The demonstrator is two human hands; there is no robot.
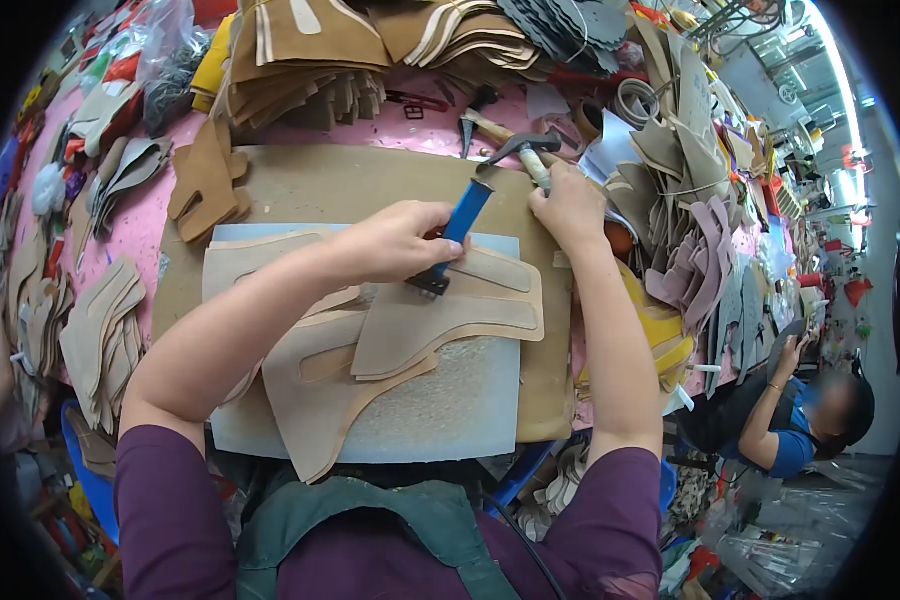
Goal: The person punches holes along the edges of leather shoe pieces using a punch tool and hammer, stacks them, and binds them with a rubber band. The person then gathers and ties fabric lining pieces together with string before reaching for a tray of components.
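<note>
My left hand (pixel 410 240) is wrapped round a blue-handled punch (pixel 467 212), whose dark toothed end rests on a beige cut piece (pixel 450 312). My right hand (pixel 570 208) grips a hammer by its pale handle (pixel 536 168); the dark hammer head (pixel 518 148) is near the top of the punch, apart from it. Another beige piece (pixel 300 405) lies partly under the first, on a worn pale board (pixel 460 410). My left hand hides part of the pieces.
A brown mat (pixel 370 180) lies under the board. Stacks of brown pieces (pixel 305 45) stand behind it, with tape rolls (pixel 637 100) at the back right. Grey and mauve bundles (pixel 695 260) line the right side. Another person (pixel 795 415) sits at far right.
</note>
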